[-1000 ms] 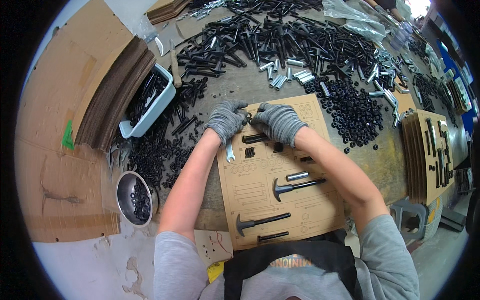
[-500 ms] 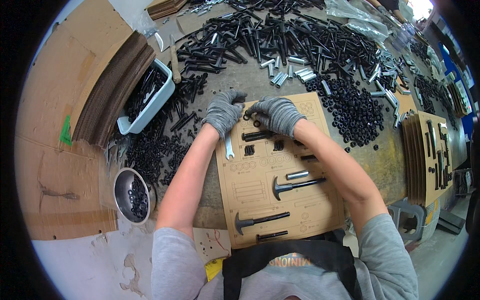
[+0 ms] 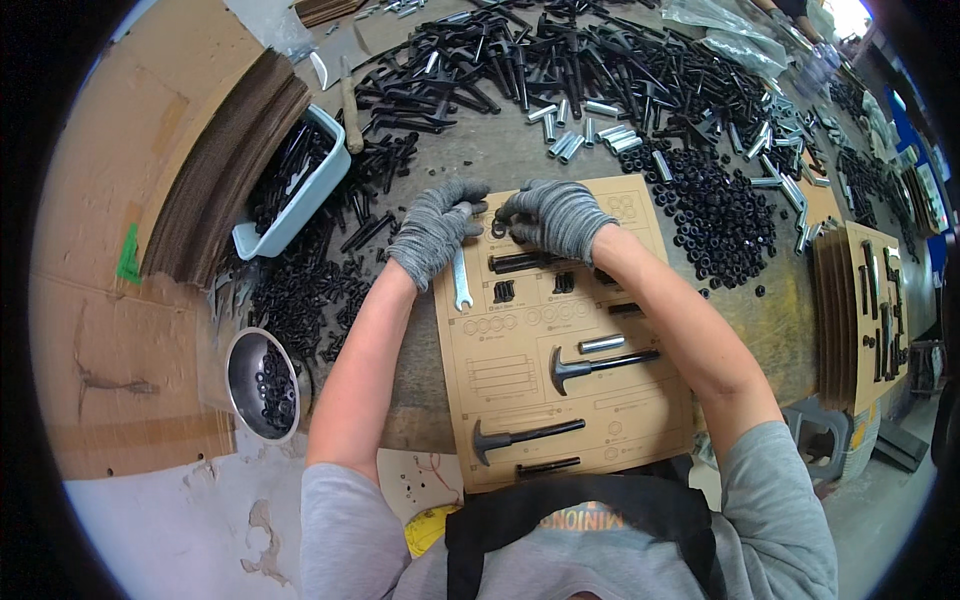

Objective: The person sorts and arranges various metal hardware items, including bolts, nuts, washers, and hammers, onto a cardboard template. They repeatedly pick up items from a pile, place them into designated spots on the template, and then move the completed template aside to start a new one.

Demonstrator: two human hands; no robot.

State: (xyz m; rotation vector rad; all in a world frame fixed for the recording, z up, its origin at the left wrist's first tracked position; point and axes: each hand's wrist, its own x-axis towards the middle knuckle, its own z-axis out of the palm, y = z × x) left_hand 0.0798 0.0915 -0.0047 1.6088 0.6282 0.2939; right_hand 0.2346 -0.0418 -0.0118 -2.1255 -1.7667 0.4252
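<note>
My left hand, in a grey knit glove, is closed at the top left corner of a brown cardboard sheet printed with part outlines. Whatever its curled fingers hold is hidden. Just below it lies a silver open-end wrench. My right hand, gloved alike, bends its fingers down over the sheet's upper part, fingertips beside a black ring; any piece pinched there is hidden. Lower on the sheet are black bolts, a silver tube and two black T-shaped hooked pieces.
Behind the sheet is a heap of black hooked pieces, with silver tubes before it. Black nuts spread at right, near a filled cardboard stack. At left are a blue bin, loose bolts and a metal bowl.
My left hand has turned a little and shifted slightly left and down. The fingers of my right hand have drawn up around the black ring, and one of the two rings seen earlier is now covered.
</note>
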